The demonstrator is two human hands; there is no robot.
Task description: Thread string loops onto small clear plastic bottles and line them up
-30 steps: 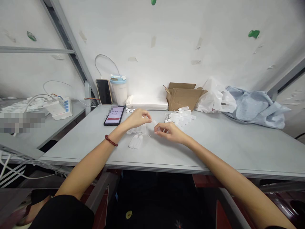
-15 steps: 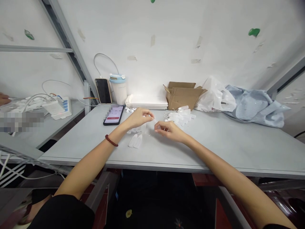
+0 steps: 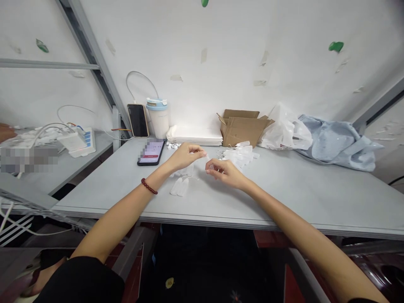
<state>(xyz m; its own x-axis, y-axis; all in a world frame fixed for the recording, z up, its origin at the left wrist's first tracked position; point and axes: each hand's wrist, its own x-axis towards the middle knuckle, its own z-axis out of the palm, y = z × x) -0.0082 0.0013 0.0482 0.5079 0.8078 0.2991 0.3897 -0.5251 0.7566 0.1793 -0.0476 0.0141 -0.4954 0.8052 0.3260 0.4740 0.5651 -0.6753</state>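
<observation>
My left hand (image 3: pixel 188 155) is closed in a pinch, its fingertips on a small translucent plastic piece (image 3: pixel 207 158). My right hand (image 3: pixel 227 173) has curled fingers at the lower end of that same piece, just below and to the right of the left fingertips. Most of the piece is hidden by the fingers. Two flat translucent tags (image 3: pixel 179 186) with thin strings lie on the table before my left wrist. More translucent pieces (image 3: pixel 184 171) lie partly hidden beneath my left hand. Behind my right hand is a pile of similar tags (image 3: pixel 241 155).
A lit phone (image 3: pixel 152 152) lies at left, near small white parts (image 3: pixel 172 146). Along the wall stand another phone (image 3: pixel 138 120), a cup (image 3: pixel 158 118), stacked white sheets (image 3: pixel 195 135), a cardboard box (image 3: pixel 243 128), a plastic bag (image 3: pixel 285 130) and a blue cloth (image 3: pixel 341 141). Another person's hand (image 3: pixel 6 132) shows far left.
My left hand has shifted slightly right, its fingertips closer to my right hand. My right hand stays nearly in place. The camera view has moved a little.
</observation>
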